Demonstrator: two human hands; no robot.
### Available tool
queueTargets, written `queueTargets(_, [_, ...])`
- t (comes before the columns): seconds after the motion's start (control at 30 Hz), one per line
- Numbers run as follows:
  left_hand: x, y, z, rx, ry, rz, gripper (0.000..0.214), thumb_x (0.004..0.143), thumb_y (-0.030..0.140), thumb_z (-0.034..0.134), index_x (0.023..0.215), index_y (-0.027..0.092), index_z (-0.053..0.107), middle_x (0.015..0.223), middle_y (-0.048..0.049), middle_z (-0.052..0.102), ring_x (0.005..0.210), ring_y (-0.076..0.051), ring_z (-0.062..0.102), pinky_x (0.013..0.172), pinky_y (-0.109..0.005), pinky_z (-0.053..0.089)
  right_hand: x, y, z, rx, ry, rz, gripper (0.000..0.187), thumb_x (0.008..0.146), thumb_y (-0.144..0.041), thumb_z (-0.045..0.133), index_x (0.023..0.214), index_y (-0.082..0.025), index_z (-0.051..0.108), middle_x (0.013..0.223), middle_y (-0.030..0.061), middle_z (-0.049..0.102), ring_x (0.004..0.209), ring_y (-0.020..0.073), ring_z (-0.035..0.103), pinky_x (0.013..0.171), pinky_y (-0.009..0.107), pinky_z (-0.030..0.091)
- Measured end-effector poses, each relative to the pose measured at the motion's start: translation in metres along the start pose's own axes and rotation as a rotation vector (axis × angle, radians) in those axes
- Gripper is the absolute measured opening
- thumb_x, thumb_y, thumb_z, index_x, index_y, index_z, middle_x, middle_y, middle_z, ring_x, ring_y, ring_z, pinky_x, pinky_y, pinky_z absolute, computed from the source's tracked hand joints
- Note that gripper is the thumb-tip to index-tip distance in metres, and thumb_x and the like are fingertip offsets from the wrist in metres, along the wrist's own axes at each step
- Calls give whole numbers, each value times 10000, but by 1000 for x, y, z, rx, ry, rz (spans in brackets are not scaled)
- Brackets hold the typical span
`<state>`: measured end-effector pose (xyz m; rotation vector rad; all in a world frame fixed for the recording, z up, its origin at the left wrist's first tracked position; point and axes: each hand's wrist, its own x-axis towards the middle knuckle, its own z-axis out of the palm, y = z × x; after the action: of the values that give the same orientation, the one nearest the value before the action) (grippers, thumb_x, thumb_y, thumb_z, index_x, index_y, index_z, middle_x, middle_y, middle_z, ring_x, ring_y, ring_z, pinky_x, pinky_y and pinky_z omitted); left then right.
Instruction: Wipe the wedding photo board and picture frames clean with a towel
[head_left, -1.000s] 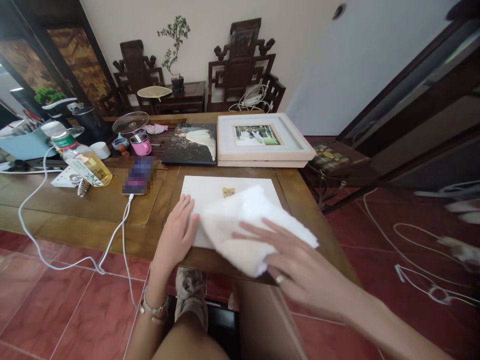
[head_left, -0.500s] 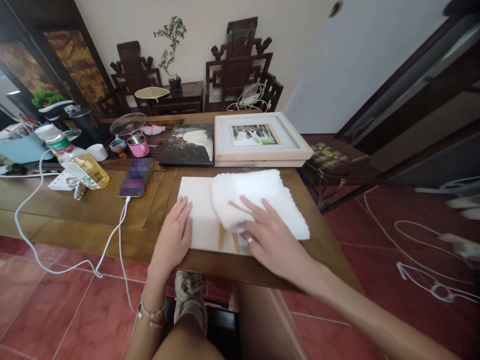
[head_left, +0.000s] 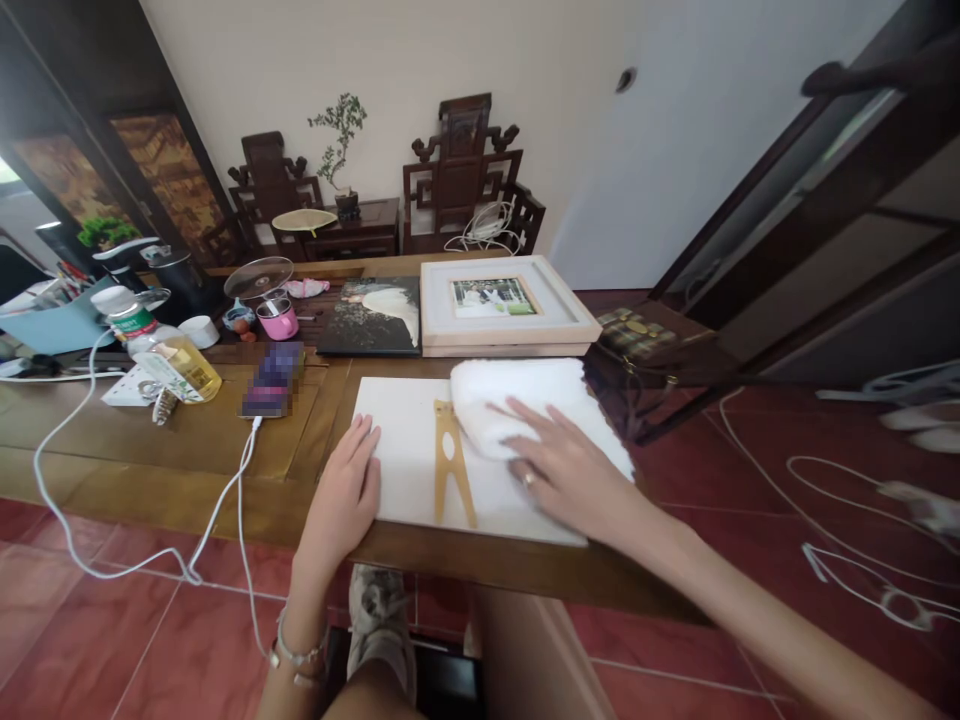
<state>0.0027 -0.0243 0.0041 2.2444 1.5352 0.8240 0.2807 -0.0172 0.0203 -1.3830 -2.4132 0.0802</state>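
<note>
A white board (head_left: 405,470), the back of a picture frame, lies face down near the front edge of the wooden table (head_left: 195,430). A gold-coloured stand strut (head_left: 452,470) lies along its middle. My left hand (head_left: 341,495) rests flat on the board's left edge, fingers stretched out. My right hand (head_left: 562,465) presses flat on a white cloth (head_left: 517,405) that covers the board's right part and hangs past the table's right edge. The fingers of that hand are spread over the cloth.
Behind the board lie a light wooden framed photo (head_left: 499,305) and a dark photo print (head_left: 373,315). To the left are a blurred phone (head_left: 271,380) with a white cable (head_left: 135,560), an oil bottle (head_left: 161,345), a pink cup (head_left: 277,318), and carved wooden chairs (head_left: 465,180) at the back.
My right hand slid the cloth from the board's near edge up and to the right, uncovering the gold strut. My left hand stayed on the board's left edge. The camera tilted up slightly.
</note>
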Motion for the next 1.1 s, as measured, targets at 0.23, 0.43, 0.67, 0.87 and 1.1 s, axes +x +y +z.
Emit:
queueTargets(0.23, [2, -1, 0, -37, 17, -5, 429, 963, 205, 326, 1343, 92, 489, 1485, -156, 404, 1415, -220, 313, 1178, -450, 259, 58, -38, 13, 6, -121, 56, 452, 747, -42, 457, 1126, -158, 674, 1450, 99, 448, 1393, 350, 275, 1107, 628, 188])
queueTargets(0.43, [3, -3, 0, -56, 17, 4, 436, 952, 173, 326, 1359, 127, 475, 1486, -135, 409, 1416, -210, 313, 1181, -441, 257, -4, -90, 9, 180, -152, -223, 324, 612, -57, 486, 795, -172, 727, 1466, 66, 430, 1410, 356, 222, 1126, 645, 104])
queueTargets(0.67, [2, -2, 0, -49, 26, 3, 424, 953, 187, 346, 1348, 129, 488, 1489, -136, 404, 1418, -215, 309, 1178, -458, 257, -57, -51, -14, 148, -40, -201, 292, 623, -23, 424, 685, -194, 652, 1373, 60, 542, 1354, 258, 380, 1130, 538, 272])
queueTargets(0.87, [2, -3, 1, -62, 44, 9, 421, 948, 191, 354, 1336, 137, 505, 1478, -133, 422, 1410, -214, 326, 1179, -446, 258, -9, 16, -5, 112, 74, 196, 321, 823, -129, 387, 944, -143, 685, 1305, 168, 587, 1322, 315, 419, 1074, 603, 314])
queueTargets(1.1, [3, -7, 2, -75, 61, 8, 426, 942, 206, 363, 1341, 124, 492, 1465, -150, 437, 1397, -223, 351, 1170, -453, 278, 39, -35, 12, 182, -7, 40, 421, 698, -30, 449, 997, -182, 703, 1387, 109, 527, 1391, 303, 300, 1116, 628, 140])
